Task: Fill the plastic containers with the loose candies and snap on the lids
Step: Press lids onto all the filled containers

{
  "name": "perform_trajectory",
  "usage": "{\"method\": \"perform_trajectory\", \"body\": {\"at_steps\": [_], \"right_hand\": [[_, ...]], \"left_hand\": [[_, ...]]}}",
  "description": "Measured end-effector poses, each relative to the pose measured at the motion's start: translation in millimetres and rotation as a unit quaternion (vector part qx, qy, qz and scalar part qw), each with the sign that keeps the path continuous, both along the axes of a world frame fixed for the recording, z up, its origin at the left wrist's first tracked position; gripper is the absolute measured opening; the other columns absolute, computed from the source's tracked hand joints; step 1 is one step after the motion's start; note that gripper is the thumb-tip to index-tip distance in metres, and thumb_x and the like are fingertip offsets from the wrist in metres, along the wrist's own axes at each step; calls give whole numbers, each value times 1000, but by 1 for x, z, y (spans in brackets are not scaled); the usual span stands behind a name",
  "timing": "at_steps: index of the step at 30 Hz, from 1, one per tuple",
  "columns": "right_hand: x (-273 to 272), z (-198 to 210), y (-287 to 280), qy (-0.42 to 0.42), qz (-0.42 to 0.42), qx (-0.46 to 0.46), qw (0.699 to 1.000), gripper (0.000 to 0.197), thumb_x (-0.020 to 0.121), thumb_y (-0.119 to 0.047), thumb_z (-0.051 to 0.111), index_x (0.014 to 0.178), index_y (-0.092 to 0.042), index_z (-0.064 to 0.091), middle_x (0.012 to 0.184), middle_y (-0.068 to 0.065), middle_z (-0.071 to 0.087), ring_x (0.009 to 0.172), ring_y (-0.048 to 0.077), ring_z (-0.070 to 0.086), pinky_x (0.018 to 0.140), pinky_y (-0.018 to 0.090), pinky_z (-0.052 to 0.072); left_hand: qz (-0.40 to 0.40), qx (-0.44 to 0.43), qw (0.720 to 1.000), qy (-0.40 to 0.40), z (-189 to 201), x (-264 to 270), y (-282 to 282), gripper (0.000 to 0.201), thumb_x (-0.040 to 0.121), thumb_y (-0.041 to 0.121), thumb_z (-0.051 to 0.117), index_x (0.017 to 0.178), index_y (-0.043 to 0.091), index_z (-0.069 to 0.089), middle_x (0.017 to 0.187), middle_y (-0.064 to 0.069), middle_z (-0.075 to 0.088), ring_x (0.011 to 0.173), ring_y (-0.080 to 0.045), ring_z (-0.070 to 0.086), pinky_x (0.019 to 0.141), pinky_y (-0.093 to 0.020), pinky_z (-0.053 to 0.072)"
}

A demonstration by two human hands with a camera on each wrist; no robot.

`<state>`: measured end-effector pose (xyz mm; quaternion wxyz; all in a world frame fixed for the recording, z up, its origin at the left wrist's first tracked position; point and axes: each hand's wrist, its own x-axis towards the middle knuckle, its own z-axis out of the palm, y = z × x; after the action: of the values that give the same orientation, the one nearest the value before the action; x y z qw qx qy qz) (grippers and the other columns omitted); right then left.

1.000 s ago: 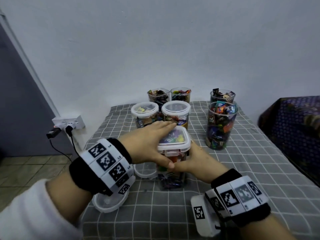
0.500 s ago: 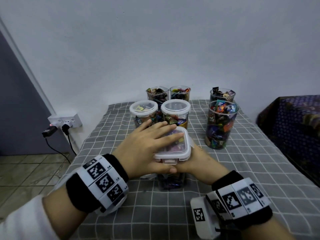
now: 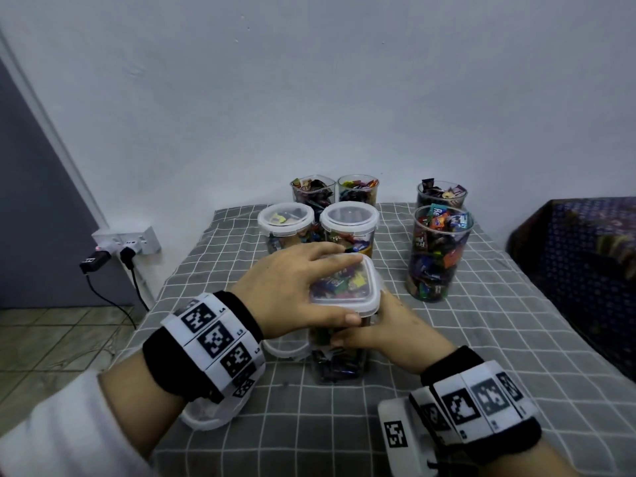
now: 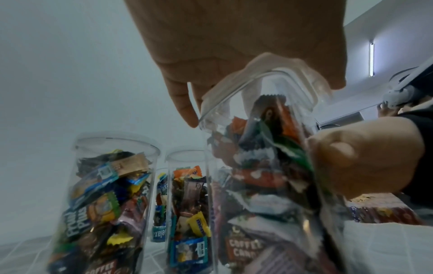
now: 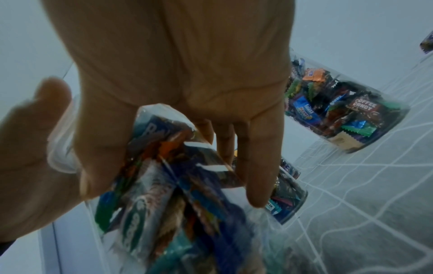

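Both hands act on one upright container [image 3: 339, 359]: left hand [image 3: 289, 297] fingers flat directly atop its lid [image 3: 347, 287], right hand [image 3: 382, 328] gripping the wall just beneath.

seven clear candy containers stand on the checked cloth [image 3: 447, 339]: three wearing lids, at [image 3: 285, 220], [image 3: 349, 218] and [image 3: 344, 290], four open. two loose lids [image 3: 285, 351] lie nearby. two hands work, left [image 3: 289, 294] and right [image 3: 389, 325].

Left hand [image 3: 292, 290] now lies flatter over the square lid [image 3: 347, 287], fingers spread across its top (thumb moves along the near edge); lid sits lower on container [image 3: 339, 359].
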<state>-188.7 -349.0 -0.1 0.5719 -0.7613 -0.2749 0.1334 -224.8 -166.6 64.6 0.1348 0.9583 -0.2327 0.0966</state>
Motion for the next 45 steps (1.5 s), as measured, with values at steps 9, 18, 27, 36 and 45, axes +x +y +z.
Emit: {"method": "perform_trajectory", "body": {"at_steps": [9, 18, 27, 36, 45], "right_hand": [[-1, -1, -1, -12, -16, -12, 1000, 96, 50, -36, 82, 136, -30, 40, 122, -16, 60, 116, 2, 53, 104, 34, 43], [-4, 2, -2, 4, -18, -10, 1000, 93, 53, -29, 83, 136, -26, 41, 120, -17, 61, 113, -3, 55, 97, 23, 44], [-5, 2, 0, 19, -35, -14, 999, 91, 60, -24, 85, 137, -30, 37, 119, -14, 61, 110, -1, 57, 98, 27, 47], [-9, 3, -13, 40, -41, -43, 997, 80, 61, -25, 72, 133, -36, 41, 130, -15, 53, 122, 3, 47, 103, 33, 42], [-1, 27, -22, 104, -190, 106, 970, 22, 96, -20, 48, 77, -11, 56, 71, 3, 60, 58, 13, 57, 59, 30, 47]], "left_hand": [[-21, -75, 996, -44, 3, 7, -3, 87, 62, 74, 53, 134, 26, 51, 129, 8, 50, 118, -5, 43, 103, -27, 35], [1, -72, 996, 50, -1, 4, 4, 90, 58, 79, 46, 139, 39, 40, 134, 23, 36, 118, 13, 28, 103, -17, 25], [33, -223, 960, 166, -4, 5, -2, 65, 68, 71, 47, 130, 51, 40, 135, 27, 32, 123, 12, 29, 101, -13, 23], [131, -455, 867, 154, -14, -4, 6, 44, 94, 30, 47, 137, 24, 42, 121, 7, 54, 106, -8, 55, 80, -16, 47], [206, -513, 818, 161, -17, -10, 5, 9, 94, 20, 53, 96, 15, 60, 77, 0, 61, 53, -2, 57, 52, -19, 42]]}}
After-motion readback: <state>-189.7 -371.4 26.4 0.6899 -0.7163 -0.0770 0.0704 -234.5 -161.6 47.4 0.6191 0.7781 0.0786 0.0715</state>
